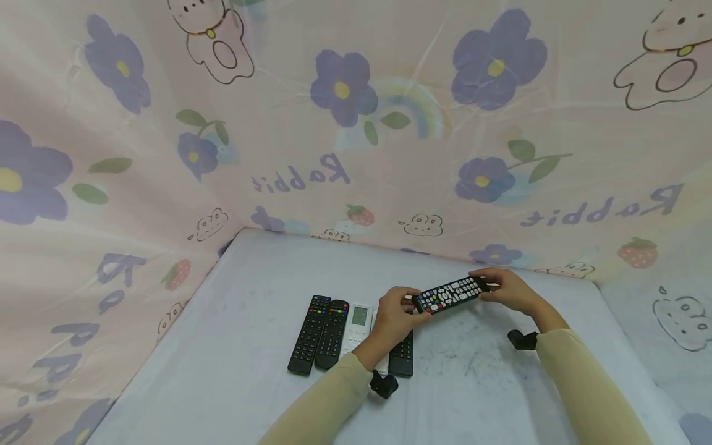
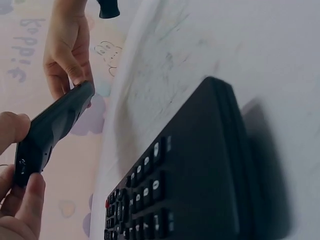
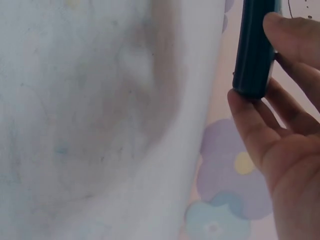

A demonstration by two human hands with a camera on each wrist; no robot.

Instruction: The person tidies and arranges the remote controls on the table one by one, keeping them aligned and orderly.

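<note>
Both hands hold one black remote control (image 1: pixel 452 294) above the table, its button side up and tilted toward the head camera. My left hand (image 1: pixel 392 316) pinches its left end between thumb and fingers. At the other end my right hand (image 1: pixel 508 290) grips with the thumb below and fingers above. In the right wrist view the dark end of the remote (image 3: pixel 254 55) sits between thumb and fingertips. Beneath the left hand lies another black remote (image 1: pixel 402 357), seen large as a black remote (image 2: pixel 195 160) in the left wrist view; the left forearm partly covers the row.
Left of the hands, two black remotes (image 1: pixel 309 334) (image 1: pixel 332 334) and a white remote with a small screen (image 1: pixel 356 327) lie side by side. The white table (image 1: pixel 233 346) meets a patterned cloth wall (image 1: pixel 389 154) behind. Black wrist cameras (image 1: pixel 384 384) (image 1: pixel 523 339) jut from both sleeves.
</note>
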